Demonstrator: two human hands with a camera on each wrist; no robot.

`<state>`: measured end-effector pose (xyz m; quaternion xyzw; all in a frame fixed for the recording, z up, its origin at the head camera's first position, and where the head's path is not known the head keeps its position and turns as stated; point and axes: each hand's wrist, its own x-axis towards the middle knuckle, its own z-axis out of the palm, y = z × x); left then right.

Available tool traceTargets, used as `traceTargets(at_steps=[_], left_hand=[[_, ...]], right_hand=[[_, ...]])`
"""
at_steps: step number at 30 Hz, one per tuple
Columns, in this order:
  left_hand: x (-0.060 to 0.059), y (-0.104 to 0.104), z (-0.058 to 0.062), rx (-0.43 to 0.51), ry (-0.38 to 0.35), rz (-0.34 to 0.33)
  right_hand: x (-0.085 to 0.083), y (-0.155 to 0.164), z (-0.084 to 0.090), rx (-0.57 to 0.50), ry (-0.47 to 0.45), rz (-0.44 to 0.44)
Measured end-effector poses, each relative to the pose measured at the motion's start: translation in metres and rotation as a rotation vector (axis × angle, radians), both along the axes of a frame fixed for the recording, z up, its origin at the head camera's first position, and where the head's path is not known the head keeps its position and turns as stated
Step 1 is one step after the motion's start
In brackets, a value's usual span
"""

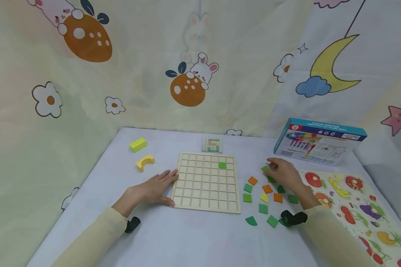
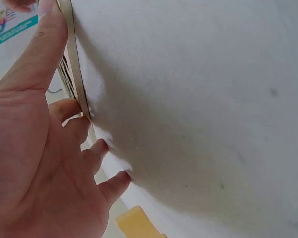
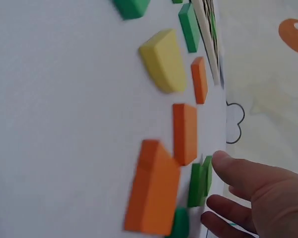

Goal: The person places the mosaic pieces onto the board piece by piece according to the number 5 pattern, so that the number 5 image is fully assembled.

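Left hand (image 1: 155,190) lay flat on the white table (image 1: 194,237), fingers straight and spread, holding nothing, fingertips against the left edge of the wooden grid board (image 1: 206,182). Further left sat two yellow blocks: a bar (image 1: 138,144) with its long axis running left-near to right-far, and an arch (image 1: 145,162) lying in front of it. On the board, one green tile (image 1: 222,165) sat in a cell of the second row, toward the right. A small pattern card (image 1: 212,144) lay just behind the board.

Right of the board, loose tiles (image 1: 263,198) lay scattered; I counted three orange, one yellow and about eight green, some partly hidden. My right hand (image 1: 283,174) hovered over their far side, fingers loosely curved, fingertips at a green tile (image 1: 265,168); whether I pinched it, I couldn't tell. Beyond lay one boxed toy set (image 1: 319,141) and, at far right, one fruit puzzle board (image 1: 357,207).
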<state>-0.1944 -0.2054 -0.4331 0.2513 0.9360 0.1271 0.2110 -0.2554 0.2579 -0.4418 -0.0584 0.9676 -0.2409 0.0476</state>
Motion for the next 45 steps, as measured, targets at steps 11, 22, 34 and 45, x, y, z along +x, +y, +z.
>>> traceTargets(at_steps=[11,22,34,45], left_hand=[[0.000,0.001,0.002,0.011,-0.012,0.012],[0.001,0.001,0.000,0.053,-0.020,0.012],[0.003,0.001,0.002,0.054,-0.008,0.016],[0.002,0.001,0.001,0.058,-0.012,0.015]], right_hand=[[-0.001,-0.016,-0.001,-0.006,0.094,0.028],[-0.009,-0.128,0.016,-0.069,0.079,0.238],[-0.019,-0.158,0.002,-0.034,0.137,0.330],[-0.021,-0.159,0.000,-0.054,0.099,0.314]])
